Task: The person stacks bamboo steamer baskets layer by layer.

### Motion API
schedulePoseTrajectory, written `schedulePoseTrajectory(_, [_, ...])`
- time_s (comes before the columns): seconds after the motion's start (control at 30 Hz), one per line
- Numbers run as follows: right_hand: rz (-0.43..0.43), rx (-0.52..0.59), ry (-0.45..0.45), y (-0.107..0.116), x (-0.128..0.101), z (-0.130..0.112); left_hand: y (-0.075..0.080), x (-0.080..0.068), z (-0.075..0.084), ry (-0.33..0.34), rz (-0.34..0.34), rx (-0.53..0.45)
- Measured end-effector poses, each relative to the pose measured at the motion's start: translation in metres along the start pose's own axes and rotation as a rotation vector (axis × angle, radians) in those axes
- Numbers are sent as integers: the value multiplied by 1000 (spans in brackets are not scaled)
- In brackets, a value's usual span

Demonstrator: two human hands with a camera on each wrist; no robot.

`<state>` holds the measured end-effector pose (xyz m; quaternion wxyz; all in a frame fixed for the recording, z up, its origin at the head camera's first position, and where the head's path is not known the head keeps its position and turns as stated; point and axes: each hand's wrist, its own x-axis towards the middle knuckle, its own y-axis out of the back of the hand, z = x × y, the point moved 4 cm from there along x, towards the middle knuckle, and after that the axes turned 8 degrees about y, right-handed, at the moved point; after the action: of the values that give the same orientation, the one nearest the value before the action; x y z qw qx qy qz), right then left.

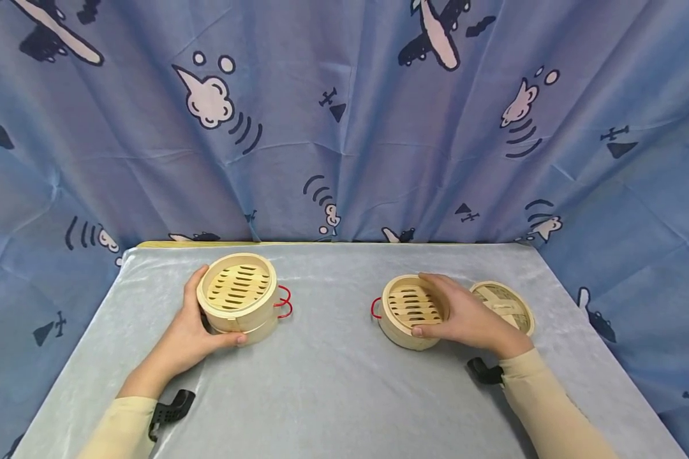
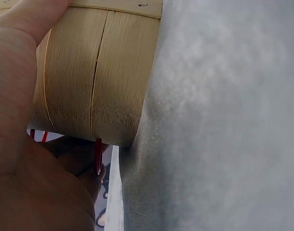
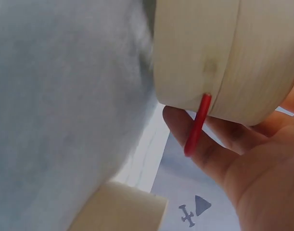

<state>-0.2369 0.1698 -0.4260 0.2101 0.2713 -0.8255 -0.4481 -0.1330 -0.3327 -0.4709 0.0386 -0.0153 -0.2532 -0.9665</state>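
A stack of bamboo steamer baskets (image 1: pixel 258 319) stands on the left of the table (image 1: pixel 333 376), the left hand (image 1: pixel 192 335) around its left and near sides. Well apart to its right is a single bamboo steamer basket (image 1: pixel 399 335) — the right hand (image 1: pixel 471 319) at its right side. Farther right lies a bamboo steamer lid (image 1: pixel 505 303), partly behind that hand. A curtain (image 1: pixel 344 134) hangs behind the table.

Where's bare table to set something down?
Biggest: middle of the table, between left steamer and right steamer, running nearer between the sleeves. Also a back strip between right steamer and curtain. Crowded: right side, where right hand, right steamer and lid bunch together.
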Motion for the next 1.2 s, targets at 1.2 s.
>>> schedulePoseTrajectory(1.2, [4, 58, 215, -6, 60, -72, 0, 3, 0, -2, -9, 9])
